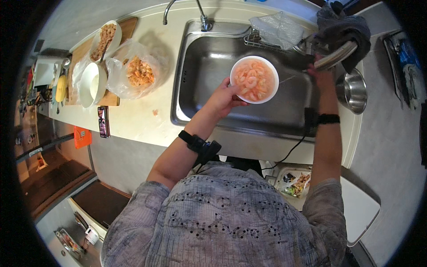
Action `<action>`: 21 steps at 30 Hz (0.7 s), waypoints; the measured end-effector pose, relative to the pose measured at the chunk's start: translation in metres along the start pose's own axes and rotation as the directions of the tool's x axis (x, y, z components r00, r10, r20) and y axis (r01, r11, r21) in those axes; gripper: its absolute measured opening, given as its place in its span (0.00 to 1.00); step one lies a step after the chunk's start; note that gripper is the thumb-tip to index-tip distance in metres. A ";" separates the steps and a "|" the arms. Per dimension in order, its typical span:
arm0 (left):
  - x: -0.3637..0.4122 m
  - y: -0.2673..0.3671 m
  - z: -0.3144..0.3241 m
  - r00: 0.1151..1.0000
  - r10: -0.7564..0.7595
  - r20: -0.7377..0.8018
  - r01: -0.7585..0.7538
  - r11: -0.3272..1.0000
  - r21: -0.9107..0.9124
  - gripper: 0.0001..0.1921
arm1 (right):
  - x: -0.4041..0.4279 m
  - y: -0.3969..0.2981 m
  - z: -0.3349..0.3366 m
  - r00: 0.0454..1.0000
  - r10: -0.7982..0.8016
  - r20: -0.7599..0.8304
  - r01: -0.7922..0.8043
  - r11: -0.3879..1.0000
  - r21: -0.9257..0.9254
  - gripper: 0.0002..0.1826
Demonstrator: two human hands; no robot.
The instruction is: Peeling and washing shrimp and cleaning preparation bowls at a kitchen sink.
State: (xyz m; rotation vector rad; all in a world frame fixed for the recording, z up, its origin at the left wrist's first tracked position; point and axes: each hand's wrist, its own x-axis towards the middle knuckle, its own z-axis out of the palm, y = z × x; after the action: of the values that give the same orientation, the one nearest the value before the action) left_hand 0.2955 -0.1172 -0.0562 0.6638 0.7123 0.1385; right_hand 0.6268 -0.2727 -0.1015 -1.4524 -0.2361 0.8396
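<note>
My left hand (227, 98) grips the rim of a white bowl (276, 81), thumb at its edge, over the stainless steel sink (213, 110). Peeled shrimp (252, 80) in cloudy pinkish liquid fill the bowl. At the sink's right side, my right hand (321, 74) is blurred and reaches up beside a rounded metal item (337, 56). Its fingers are partly hidden, so whether it holds that item I cannot tell. A dark grey cloth (345, 30) drapes over the item. Close to my right forearm, a steel bowl (356, 91) stands tilted.
A faucet (204, 23) rises behind the sink; bubble wrap (278, 30) lies on a wire rack (258, 40). Leftward are a plastic bag with shrimp shells (140, 71), a bowl of minced food (115, 35), a pale bowl (83, 85), a cutting board (128, 28) and a phone (103, 121). An open waste bin (282, 175) stands below.
</note>
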 end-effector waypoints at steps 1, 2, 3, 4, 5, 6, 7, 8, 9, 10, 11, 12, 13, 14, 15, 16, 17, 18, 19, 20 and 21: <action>-0.006 0.003 -0.003 0.999 -0.007 -0.044 0.008 1.000 0.015 0.22 | -0.029 -0.006 0.048 0.993 0.107 0.056 -0.106 0.994 -0.009 0.32; -0.006 0.003 -0.001 0.998 -0.028 -0.064 0.031 0.999 0.035 0.22 | -0.060 -0.011 0.078 0.975 0.206 0.083 -0.205 0.978 -0.023 0.34; -0.004 0.002 0.003 0.998 -0.030 -0.054 0.033 0.999 0.038 0.22 | -0.084 -0.010 0.100 0.957 0.263 0.124 -0.266 0.964 0.005 0.33; -0.001 0.000 0.007 0.999 -0.038 -0.008 0.039 0.997 0.062 0.22 | -0.102 -0.009 0.113 0.934 0.317 0.166 -0.327 0.945 0.030 0.33; 0.001 -0.002 0.012 0.998 -0.049 0.040 0.045 0.995 0.089 0.22 | -0.116 -0.002 0.116 0.938 0.310 0.153 -0.319 0.947 0.036 0.33; 0.004 -0.003 0.017 0.997 -0.055 0.056 0.049 0.994 0.100 0.22 | -0.126 0.009 0.115 0.947 0.271 0.174 -0.295 0.946 0.132 0.32; 0.007 -0.006 0.022 0.995 -0.068 0.067 0.059 0.990 0.125 0.22 | -0.133 0.016 0.114 0.953 0.231 0.196 -0.273 0.935 0.226 0.31; 0.009 -0.008 0.025 0.994 -0.081 0.078 0.069 0.986 0.151 0.23 | -0.139 0.020 0.111 0.957 0.223 0.184 -0.263 0.936 0.234 0.31; 0.011 -0.011 0.028 0.992 -0.090 0.089 0.075 0.984 0.161 0.23 | -0.145 0.022 0.107 0.967 0.207 0.147 -0.239 0.937 0.256 0.31; 0.013 -0.014 0.030 0.983 -0.139 0.118 0.115 0.976 0.187 0.21 | -0.151 0.023 0.103 0.975 0.191 0.109 -0.215 0.937 0.277 0.30; 0.016 -0.016 0.033 0.971 -0.188 0.146 0.154 0.964 0.214 0.20 | -0.157 0.023 0.098 0.978 0.187 0.093 -0.206 0.936 0.285 0.30; 0.017 -0.015 0.040 0.968 -0.199 0.155 0.161 0.961 0.225 0.20 | -0.164 0.022 0.092 0.976 0.216 -0.032 -0.206 0.958 0.198 0.29; 0.019 -0.012 0.049 0.949 -0.266 0.170 0.214 0.937 0.275 0.19 | -0.169 0.022 0.085 0.959 0.234 -0.159 -0.218 0.970 0.109 0.29; 0.023 -0.010 0.056 0.925 -0.333 0.181 0.263 0.908 0.325 0.18 | -0.173 0.022 0.074 0.957 0.232 -0.173 -0.214 0.970 0.118 0.29; 0.029 -0.010 0.061 0.923 -0.338 0.184 0.264 0.905 0.334 0.18 | -0.176 0.021 0.061 0.950 0.197 -0.241 -0.220 0.973 -0.075 0.27; 0.038 -0.009 0.066 0.934 -0.303 0.191 0.243 0.928 0.284 0.20 | -0.180 0.022 0.049 0.942 0.151 -0.299 -0.234 0.935 -0.265 0.26; 0.047 -0.009 0.070 0.944 -0.267 0.195 0.220 0.947 0.233 0.23 | -0.185 0.024 0.040 0.941 0.151 -0.304 -0.234 0.937 -0.260 0.26; 0.055 -0.006 0.074 0.952 -0.233 0.199 0.198 0.963 0.181 0.26 | -0.190 0.027 0.032 0.944 0.101 -0.314 -0.160 0.973 -0.168 0.26; 0.061 -0.003 0.076 0.950 -0.238 0.202 0.201 0.962 0.187 0.26 | -0.195 0.029 0.024 0.943 0.052 -0.328 -0.081 0.994 -0.076 0.26; 0.067 0.002 0.076 0.911 -0.244 0.332 0.241 0.969 0.051 0.25 | -0.199 0.030 0.017 0.942 0.052 -0.332 -0.080 0.994 -0.072 0.26; 0.071 0.005 0.078 0.858 -0.231 0.459 0.299 0.951 -0.079 0.24 | -0.202 0.029 0.010 0.932 0.067 -0.357 -0.094 0.994 -0.060 0.26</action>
State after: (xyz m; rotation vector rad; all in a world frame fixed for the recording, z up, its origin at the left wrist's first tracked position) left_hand 0.3998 -0.1300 -0.0492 0.4246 0.3377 -0.2134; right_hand 0.4679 -0.3942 -0.0585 -1.6656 0.0664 0.6228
